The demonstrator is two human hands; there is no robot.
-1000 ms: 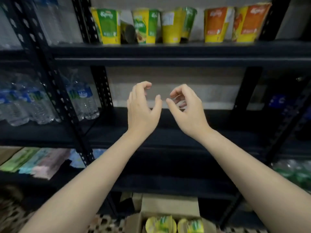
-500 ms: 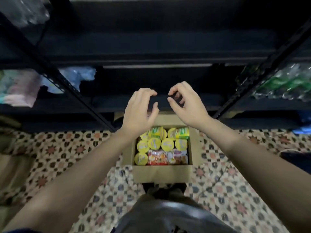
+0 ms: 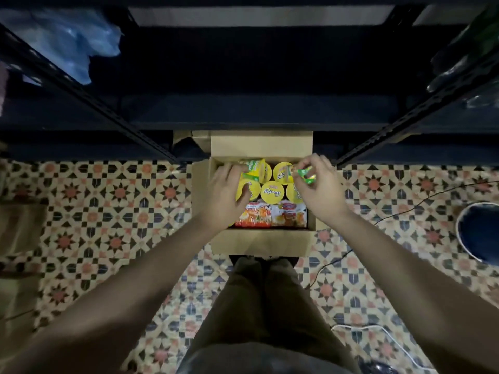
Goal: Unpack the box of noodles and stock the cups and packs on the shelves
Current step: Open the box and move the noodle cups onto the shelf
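Note:
An open cardboard box [image 3: 259,242] sits on the patterned floor in front of the dark shelf. It holds several yellow noodle cups [image 3: 272,192] and two noodle packs [image 3: 271,215] along its near side. My left hand [image 3: 225,197] reaches into the box's left side, fingers curled round a yellow cup [image 3: 248,186]. My right hand [image 3: 317,186] is over the right side and grips a green and yellow cup [image 3: 303,175] lying on its side.
The black metal shelf frame [image 3: 259,112] stands just beyond the box, its lowest board dark. A blue plastic bag [image 3: 73,41] lies on the left shelf. A dark round basin [image 3: 479,230] and thin cables [image 3: 405,209] lie on the floor to the right. My legs stand directly behind the box.
My view dropped from the upper shelves to the floor. Both hands went down from mid-air, holding nothing, into the box and closed on cups.

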